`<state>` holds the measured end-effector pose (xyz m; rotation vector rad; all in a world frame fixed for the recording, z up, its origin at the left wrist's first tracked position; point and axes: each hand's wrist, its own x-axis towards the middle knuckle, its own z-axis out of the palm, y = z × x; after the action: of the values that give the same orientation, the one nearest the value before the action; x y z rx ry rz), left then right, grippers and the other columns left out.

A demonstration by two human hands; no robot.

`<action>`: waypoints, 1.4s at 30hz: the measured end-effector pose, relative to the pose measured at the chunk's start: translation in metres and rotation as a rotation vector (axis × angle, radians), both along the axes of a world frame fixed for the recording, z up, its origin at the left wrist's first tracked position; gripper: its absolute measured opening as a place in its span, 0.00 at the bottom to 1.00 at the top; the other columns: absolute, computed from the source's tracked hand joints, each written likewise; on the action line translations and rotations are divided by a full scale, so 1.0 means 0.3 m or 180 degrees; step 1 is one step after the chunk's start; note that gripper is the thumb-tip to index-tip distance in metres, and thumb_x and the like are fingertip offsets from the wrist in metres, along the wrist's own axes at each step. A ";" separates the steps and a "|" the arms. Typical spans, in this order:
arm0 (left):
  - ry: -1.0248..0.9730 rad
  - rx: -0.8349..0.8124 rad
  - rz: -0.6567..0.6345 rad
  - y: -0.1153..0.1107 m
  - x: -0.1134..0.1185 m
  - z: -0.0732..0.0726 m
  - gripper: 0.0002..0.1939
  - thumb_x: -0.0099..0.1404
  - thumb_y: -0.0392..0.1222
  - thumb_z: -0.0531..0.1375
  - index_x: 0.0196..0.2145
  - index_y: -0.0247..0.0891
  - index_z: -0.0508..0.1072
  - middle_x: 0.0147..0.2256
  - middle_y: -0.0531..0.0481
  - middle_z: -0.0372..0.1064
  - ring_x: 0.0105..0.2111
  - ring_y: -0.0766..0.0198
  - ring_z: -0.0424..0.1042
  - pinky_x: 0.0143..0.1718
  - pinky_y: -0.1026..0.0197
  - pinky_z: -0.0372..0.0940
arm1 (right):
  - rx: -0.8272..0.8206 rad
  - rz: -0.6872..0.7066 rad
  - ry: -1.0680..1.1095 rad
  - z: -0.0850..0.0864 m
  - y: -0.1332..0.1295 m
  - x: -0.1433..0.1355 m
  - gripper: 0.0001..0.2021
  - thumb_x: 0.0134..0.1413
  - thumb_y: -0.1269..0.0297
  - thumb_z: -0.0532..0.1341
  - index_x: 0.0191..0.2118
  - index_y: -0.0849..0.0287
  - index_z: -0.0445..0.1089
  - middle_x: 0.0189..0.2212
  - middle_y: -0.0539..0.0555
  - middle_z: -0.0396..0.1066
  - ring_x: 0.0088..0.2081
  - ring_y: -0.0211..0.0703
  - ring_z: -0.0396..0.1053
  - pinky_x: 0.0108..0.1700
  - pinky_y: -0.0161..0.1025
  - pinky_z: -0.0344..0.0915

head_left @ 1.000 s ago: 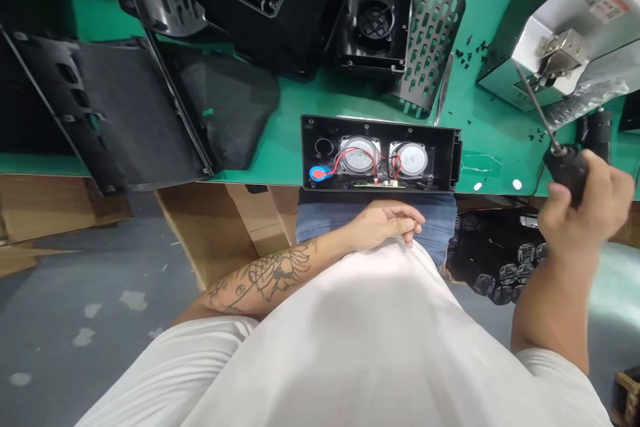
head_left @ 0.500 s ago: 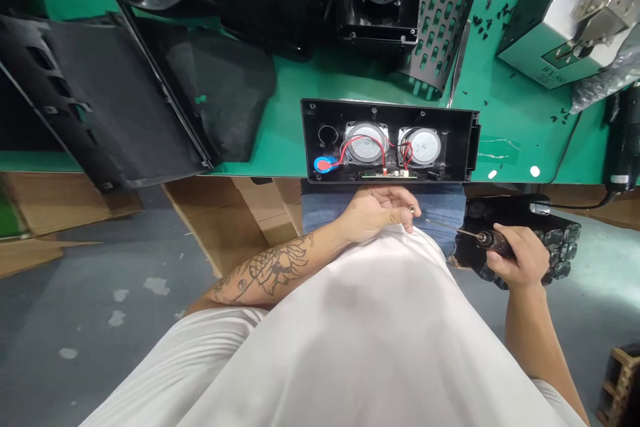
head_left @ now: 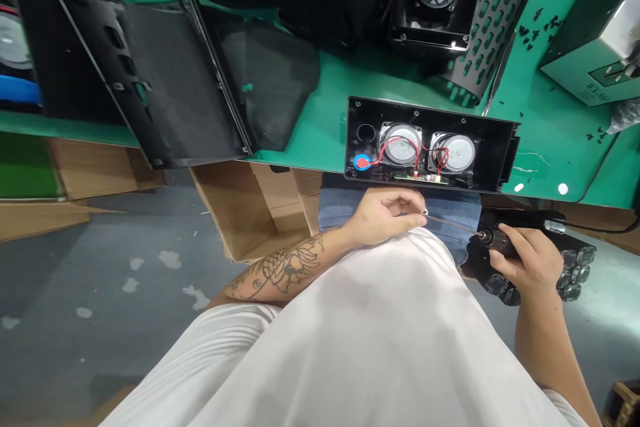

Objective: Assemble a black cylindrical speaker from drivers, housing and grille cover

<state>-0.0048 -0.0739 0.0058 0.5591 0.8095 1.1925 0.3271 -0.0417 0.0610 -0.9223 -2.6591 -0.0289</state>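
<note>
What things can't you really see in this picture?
- Head view: the tiny part pinched by the left hand is too small to name.
- The screwdriver handle is hidden inside the right hand.
- The grey box is cut off by the right edge.
- The loose black bits are too small to identify.

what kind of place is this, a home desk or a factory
Most likely an electronics assembly workshop. A green work mat carries an open black plastic speaker housing with two round drivers and red wires, more black casings lie alongside, and the right hand holds a powered screwdriver.
</note>
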 end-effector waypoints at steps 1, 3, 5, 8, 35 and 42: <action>0.0022 0.0023 -0.0013 -0.004 0.001 0.003 0.21 0.55 0.50 0.85 0.32 0.34 0.82 0.36 0.46 0.81 0.34 0.68 0.79 0.40 0.66 0.76 | 0.0014 0.0008 -0.0020 0.004 0.000 -0.001 0.20 0.91 0.52 0.58 0.54 0.68 0.74 0.41 0.57 0.72 0.37 0.41 0.70 0.40 0.37 0.64; 0.0051 0.0045 -0.0072 -0.012 0.005 0.010 0.21 0.60 0.54 0.82 0.34 0.34 0.83 0.37 0.43 0.83 0.33 0.65 0.81 0.37 0.63 0.78 | 0.0005 0.0006 -0.0035 0.012 -0.002 -0.005 0.20 0.92 0.52 0.58 0.53 0.68 0.74 0.41 0.56 0.72 0.37 0.41 0.70 0.40 0.37 0.64; 0.0109 0.0031 -0.0085 -0.021 0.010 0.015 0.21 0.65 0.55 0.79 0.37 0.33 0.83 0.34 0.44 0.82 0.30 0.65 0.80 0.34 0.63 0.77 | -0.0044 -0.0023 -0.0031 0.017 -0.005 -0.013 0.20 0.92 0.53 0.57 0.53 0.67 0.73 0.41 0.55 0.72 0.37 0.40 0.69 0.39 0.36 0.64; 0.0291 -0.0005 0.0075 -0.031 0.015 0.012 0.21 0.66 0.56 0.78 0.37 0.34 0.83 0.35 0.45 0.82 0.29 0.67 0.79 0.34 0.64 0.77 | -0.0078 -0.0061 -0.0058 0.020 -0.006 -0.024 0.18 0.92 0.54 0.57 0.53 0.67 0.73 0.41 0.54 0.71 0.37 0.40 0.69 0.39 0.36 0.64; 0.0391 0.0964 -0.0744 -0.011 0.088 -0.002 0.30 0.62 0.62 0.79 0.53 0.39 0.85 0.52 0.38 0.81 0.46 0.56 0.83 0.49 0.55 0.81 | -0.0759 -0.0148 0.0734 0.004 -0.060 -0.177 0.14 0.88 0.56 0.59 0.58 0.64 0.71 0.44 0.55 0.73 0.39 0.40 0.74 0.43 0.36 0.72; 0.1159 0.1868 -0.0286 0.052 0.175 0.046 0.19 0.82 0.55 0.60 0.46 0.40 0.86 0.49 0.41 0.86 0.53 0.56 0.85 0.62 0.53 0.78 | -0.0372 -0.0648 0.0782 0.016 -0.086 -0.158 0.19 0.89 0.52 0.59 0.64 0.65 0.70 0.47 0.60 0.73 0.43 0.46 0.76 0.45 0.38 0.75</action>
<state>0.0476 -0.0583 0.0195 1.3096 0.7204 1.2615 0.2797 -0.0676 0.0659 -1.1512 -2.3541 0.1825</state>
